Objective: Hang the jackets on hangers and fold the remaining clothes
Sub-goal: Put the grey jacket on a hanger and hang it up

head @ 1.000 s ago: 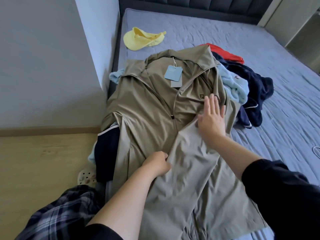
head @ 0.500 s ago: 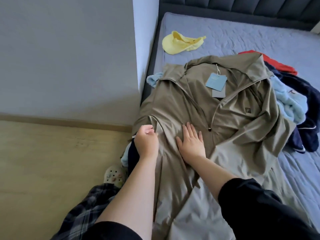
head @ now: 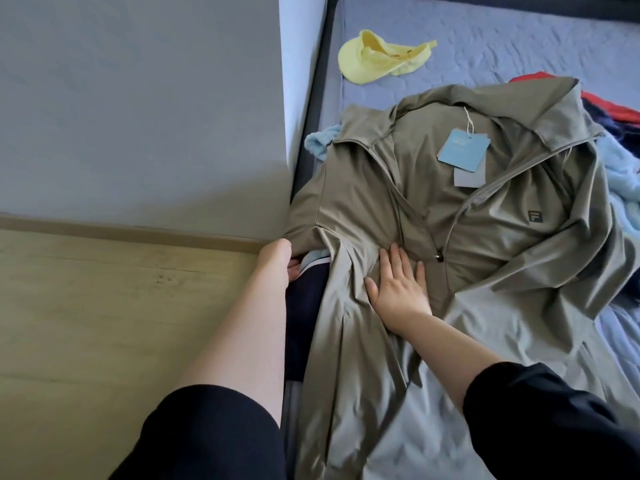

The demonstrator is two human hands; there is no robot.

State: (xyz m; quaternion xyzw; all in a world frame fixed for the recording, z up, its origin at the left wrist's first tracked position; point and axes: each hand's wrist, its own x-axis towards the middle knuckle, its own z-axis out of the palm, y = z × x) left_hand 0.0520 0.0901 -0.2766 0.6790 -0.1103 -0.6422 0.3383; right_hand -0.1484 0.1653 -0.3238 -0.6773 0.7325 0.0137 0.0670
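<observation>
The olive-khaki zip-front jacket (head: 502,244) of thin, smooth fabric lies front up on the bed (head: 485,39), which has a grey-blue quilted cover. It lies at the bed's left edge, draped over other clothes. Its long axis runs from the hem nearest the person to the collar at the far end, leaning a little rightward. The zip is open down to the slider (head: 440,258) at mid-chest. A pale blue paper tag (head: 464,150) hangs inside the collar, and the sleeve on the right is folded across the front.

The right hand (head: 398,289) lies flat on the jacket just left of the zip, its fingers straight and spread. The left hand (head: 280,261) is at the jacket's left edge by the armpit, with its fingers curled under the cloth, grasping it.

Under that edge lies a navy garment (head: 308,299) with white trim. A light blue fleecy garment (head: 320,143) sticks out from under the jacket by the collar. A red garment (head: 609,105) lies past the collar on the right, and a soft yellow cap (head: 381,57) lies farther up the bed, well apart. A pale wooden floor (head: 104,323) and a grey wall (head: 138,98) are on the left.
</observation>
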